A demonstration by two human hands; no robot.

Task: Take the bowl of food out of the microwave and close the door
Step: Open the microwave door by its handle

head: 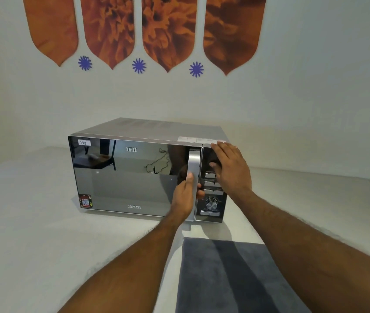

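A silver microwave (134, 177) with a dark mirrored door stands on a pale counter (32, 211). Its door is shut, so the bowl of food is hidden. My left hand (185, 196) is wrapped around the vertical silver door handle (194, 161), gripping its lower part. My right hand (230, 168) lies flat with fingers spread against the control panel (213, 199) at the microwave's upper right corner, holding nothing.
A dark grey cloth (231, 274) lies on the counter in front of the microwave, under my right forearm. A white wall with orange flower panels (143, 30) stands close behind the microwave. Bare counter lies to the left and right.
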